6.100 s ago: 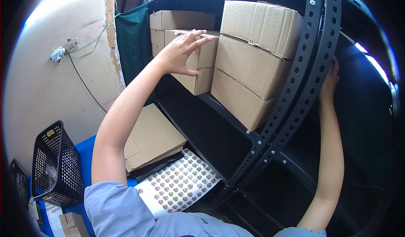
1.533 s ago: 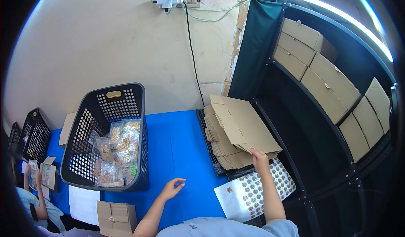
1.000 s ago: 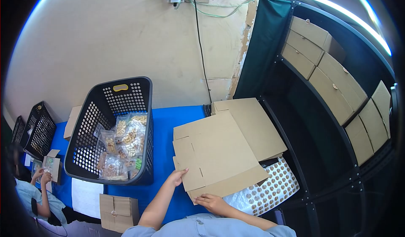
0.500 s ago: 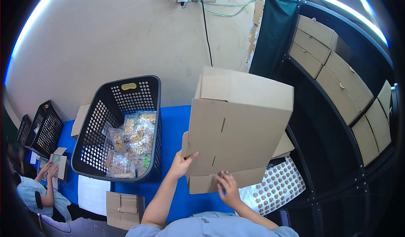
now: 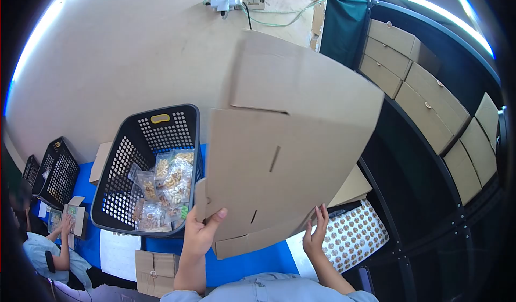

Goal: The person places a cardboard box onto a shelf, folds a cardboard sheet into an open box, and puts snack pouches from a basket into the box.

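A brown cardboard box (image 5: 290, 157) is held up in front of me, tilted, with slits in its near panel and a folded flap along its lower edge. My left hand (image 5: 201, 235) is closed on its lower left edge, thumb on the near panel. At the lower right edge, my right hand (image 5: 317, 235) has thumb and fingers around the cardboard; part of that contact is hard to see. Left of the box stands a black perforated basket (image 5: 196, 141) with several clear packets of snacks (image 5: 174, 178) inside.
A sheet of round stickers (image 5: 355, 235) lies right of my right hand, near more cardboard (image 5: 352, 186). A folded carton (image 5: 156, 272) and white paper (image 5: 119, 253) lie front left. A co-worker (image 5: 59, 259) handles a small box at far left. Boxes (image 5: 435, 92) fill the right-hand rack.
The cardboard box has come up closer and tilted, its lower flap now folded further in. My right hand has moved right, from the flap to the lower right edge; my left hand has shifted left.
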